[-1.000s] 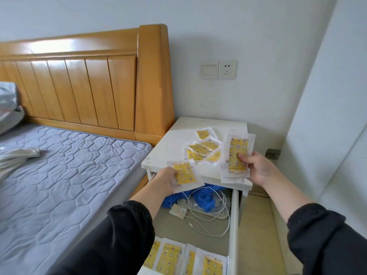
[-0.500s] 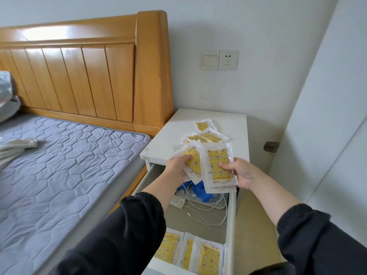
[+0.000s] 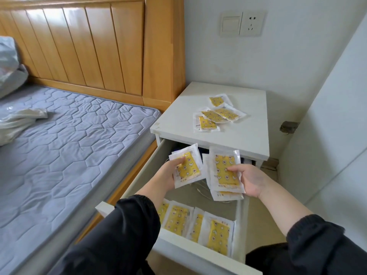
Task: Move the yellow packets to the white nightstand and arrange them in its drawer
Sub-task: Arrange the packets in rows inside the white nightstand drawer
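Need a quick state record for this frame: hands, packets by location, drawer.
left hand: grips the left-hand packets over the drawer
right hand: grips the right-hand stack over the drawer
nightstand top: four loose packets, overlapping
drawer: pulled open; packet row lined up at its front
task status: loose packets and both handfuls not yet in the drawer
surroundings: bed to the left, wall socket above
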A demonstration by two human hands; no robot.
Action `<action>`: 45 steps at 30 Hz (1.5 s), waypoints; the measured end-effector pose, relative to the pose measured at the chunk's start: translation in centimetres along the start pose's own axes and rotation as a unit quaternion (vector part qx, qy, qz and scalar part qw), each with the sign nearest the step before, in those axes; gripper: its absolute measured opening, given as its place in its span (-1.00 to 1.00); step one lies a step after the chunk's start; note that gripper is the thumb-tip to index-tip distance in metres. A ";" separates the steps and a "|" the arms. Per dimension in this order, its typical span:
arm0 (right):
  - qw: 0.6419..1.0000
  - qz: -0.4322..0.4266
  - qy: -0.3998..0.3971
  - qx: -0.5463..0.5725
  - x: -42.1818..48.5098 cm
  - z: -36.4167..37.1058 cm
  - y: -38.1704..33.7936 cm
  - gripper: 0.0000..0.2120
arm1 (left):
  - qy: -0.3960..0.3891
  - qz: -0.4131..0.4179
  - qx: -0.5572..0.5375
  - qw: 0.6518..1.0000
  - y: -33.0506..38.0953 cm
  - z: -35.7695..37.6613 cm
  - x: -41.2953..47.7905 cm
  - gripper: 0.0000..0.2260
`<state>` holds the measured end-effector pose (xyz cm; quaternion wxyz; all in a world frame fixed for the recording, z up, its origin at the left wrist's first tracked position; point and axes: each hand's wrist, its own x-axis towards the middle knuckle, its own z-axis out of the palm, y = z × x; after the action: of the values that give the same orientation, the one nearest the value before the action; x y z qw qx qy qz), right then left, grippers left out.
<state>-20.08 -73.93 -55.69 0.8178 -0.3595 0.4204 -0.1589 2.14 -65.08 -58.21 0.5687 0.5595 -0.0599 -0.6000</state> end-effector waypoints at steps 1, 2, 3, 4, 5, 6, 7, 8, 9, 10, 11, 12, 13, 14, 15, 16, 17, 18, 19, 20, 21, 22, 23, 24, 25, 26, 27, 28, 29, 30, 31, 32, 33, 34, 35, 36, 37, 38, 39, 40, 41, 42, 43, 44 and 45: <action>1.000 0.014 0.000 -0.004 0.3 0.1 0.8 -0.72 | 0.009 0.005 -0.002 1.000 -0.1 -0.7 0.1 -0.81; 1.000 0.026 0.002 -0.007 0.6 0.2 1.5 -0.71 | 0.023 0.020 -0.005 1.000 -0.2 -1.5 0.3 -0.77; 0.999 0.036 0.006 -0.007 0.9 0.3 2.1 -0.71 | 0.046 0.046 -0.001 0.998 -0.3 -2.2 0.6 -0.76; 0.999 0.044 0.013 -0.009 1.2 0.5 2.7 -0.71 | 0.071 0.077 0.012 0.994 -0.3 -2.9 0.8 -0.75; 0.998 0.052 0.020 -0.014 1.6 0.8 3.3 -0.70 | 0.096 0.108 0.034 0.989 -0.3 -3.6 1.0 -0.75; 0.997 0.061 0.031 -0.023 1.9 1.1 4.0 -0.69 | 0.116 0.132 0.062 0.982 -0.3 -4.3 1.2 -0.74; 0.996 0.073 0.046 -0.032 2.3 1.4 4.6 -0.68 | 0.129 0.149 0.086 0.977 -0.2 -5.0 1.4 -0.72; 0.994 0.085 0.063 -0.038 2.8 1.8 5.4 -0.68 | 0.132 0.161 0.101 0.973 -0.1 -5.5 1.5 -0.72; 0.992 0.095 0.077 -0.039 3.3 2.3 6.1 -0.67 | 0.130 0.170 0.108 0.971 0.1 -6.0 1.8 -0.74; 0.990 0.102 0.091 -0.034 3.8 2.9 6.8 -0.67 | 0.128 0.177 0.116 0.969 0.3 -6.4 2.0 -0.77; 0.988 0.109 0.107 -0.025 4.3 3.6 7.5 -0.67 | 0.128 0.182 0.126 0.967 0.6 -6.6 2.2 -0.78; 0.985 0.114 0.126 -0.018 4.8 4.4 8.2 -0.69 | 0.129 0.185 0.137 0.965 0.8 -6.6 2.4 -0.79; 0.983 0.115 0.143 -0.010 5.4 5.2 8.9 -0.70 | 0.129 0.187 0.141 0.964 1.0 -6.6 2.4 -0.78; 0.982 0.113 0.154 -0.006 6.1 6.0 9.6 -0.71 | 0.127 0.188 0.139 0.964 1.2 -6.6 2.5 -0.77; 0.981 0.113 0.159 -0.006 6.7 7.0 10.3 -0.71 | 0.121 0.188 0.131 0.966 1.3 -6.7 2.6 -0.75; 0.980 0.115 0.163 -0.014 7.3 7.9 10.9 -0.69 | 0.113 0.188 0.120 0.968 1.4 -6.8 2.7 -0.73; 0.979 0.119 0.161 -0.028 7.9 9.0 11.6 -0.67 | 0.102 0.187 0.104 0.972 1.5 -7.0 2.7 -0.72; 0.978 0.124 0.158 -0.052 8.5 10.0 12.3 -0.65 | 0.090 0.186 0.088 0.974 1.6 -7.2 2.8 -0.71; 0.975 0.131 0.156 -0.088 9.0 11.1 13.0 -0.64 | 0.083 0.184 0.074 0.977 1.6 -7.4 2.9 -0.72; 0.969 0.138 0.153 -0.137 9.4 12.1 13.7 -0.64 | 0.080 0.181 0.065 0.978 1.6 -7.5 2.9 -0.74; 0.959 0.143 0.148 -0.195 9.5 13.0 14.2 -0.62 | 0.080 0.178 0.061 0.979 1.5 -7.5 3.0 -0.76; 0.947 0.143 0.139 -0.251 9.5 13.8 14.5 -0.60 | 0.082 0.175 0.064 0.979 1.4 -7.4 3.0 -0.77; 0.935 0.136 0.129 -0.302 9.5 14.3 14.6 -0.60 | 0.086 0.171 0.072 0.979 1.3 -7.4 3.1 -0.78; 0.923 0.126 0.119 -0.343 9.5 14.6 14.6 -0.63 | 0.090 0.167 0.079 0.979 1.3 -7.3 3.2 -0.79; 0.914 0.115 0.110 -0.374 9.5 14.6 14.6 -0.67 | 0.091 0.164 0.079 0.979 1.3 -7.3 3.3 -0.79; 0.906 0.101 0.104 -0.398 9.6 14.5 14.6 -0.73 | 0.089 0.162 0.073 0.980 1.3 -7.2 3.4 -0.79; 0.897 0.091 0.100 -0.421 9.6 14.4 14.7 -0.79 | 0.089 0.158 0.067 0.981 1.4 -7.2 3.4 -0.79; 0.887 0.087 0.100 -0.442 9.8 14.2 14.8 -0.83 | 0.091 0.155 0.062 0.982 1.4 -7.2 3.4 -0.78; 0.878 0.086 0.102 -0.460 10.0 14.1 15.0 -0.86 | 0.092 0.153 0.057 0.982 1.4 -7.1 3.5 -0.79; 0.874 0.091 0.107 -0.466 10.1 14.2 15.0 -0.87 | 0.090 0.152 0.054 0.983 1.4 -7.1 3.5 -0.80; 0.877 0.103 0.113 -0.455 10.1 14.3 15.1 -0.86 | 0.090 0.153 0.052 0.983 1.4 -7.1 3.5 -0.82; 0.887 0.119 0.115 -0.431 10.3 14.3 15.2 -0.82 | 0.091 0.153 0.051 0.983 1.4 -7.1 3.4 -0.82; 0.899 0.132 0.111 -0.403 10.5 14.3 15.3 -0.78 | 0.093 0.153 0.050 0.983 1.4 -7.1 3.4 -0.82; 0.907 0.145 0.105 -0.382 10.5 14.3 15.4 -0.74 | 0.093 0.153 0.049 0.983 1.4 -7.2 3.3 -0.80; 0.907 0.150 0.099 -0.382 10.4 14.4 15.5 -0.73 | 0.090 0.153 0.049 0.983 1.4 -7.2 3.3 -0.76; 0.896 0.144 0.084 -0.412 10.2 14.4 15.4 -0.74 | 0.087 0.153 0.050 0.983 1.4 -7.1 3.2 -0.73; 0.874 0.124 0.063 -0.466 10.0 14.3 15.3 -0.73 | 0.087 0.152 0.054 0.983 1.4 -7.1 3.1 -0.72; 0.844 0.104 0.042 -0.525 9.5 14.4 15.2 -0.67 | 0.090 0.151 0.058 0.983 1.4 -7.0 3.0 -0.73; 0.811 0.081 0.021 -0.579 8.8 14.6 14.8 -0.61 | 0.094 0.150 0.062 0.982 1.4 -6.9 3.0 -0.74; 0.781 0.068 -0.001 -0.621 8.4 14.8 14.8 -0.58 | 0.096 0.149 0.065 0.982 1.4 -6.9 3.0 -0.74; 0.753 0.053 -0.026 -0.655 8.2 15.0 14.9 -0.57 | 0.097 0.150 0.069 0.981 1.4 -6.8 2.9 -0.74; 0.728 0.049 -0.046 -0.683 8.1 15.2 15.0 -0.55 | 0.097 0.152 0.074 0.981 1.3 -6.8 2.9 -0.75; 0.706 0.043 -0.058 -0.705 8.0 15.3 15.1 -0.52 | 0.098 0.152 0.078 0.980 1.3 -6.8 2.9 -0.75; 0.694 0.040 -0.065 -0.716 8.1 15.2 15.3 -0.51 | 0.098 0.152 0.081 0.980 1.3 -6.8 2.9 -0.76; 0.692 0.032 -0.071 -0.718 8.0 15.1 15.2 -0.50 | 0.098 0.152 0.084 0.980 1.3 -6.8 2.8 -0.78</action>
<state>-3.80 -61.07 -65.39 0.3429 -0.8336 0.3585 0.2429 8.66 -63.77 -61.46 0.6070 0.6456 -0.1385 -0.4422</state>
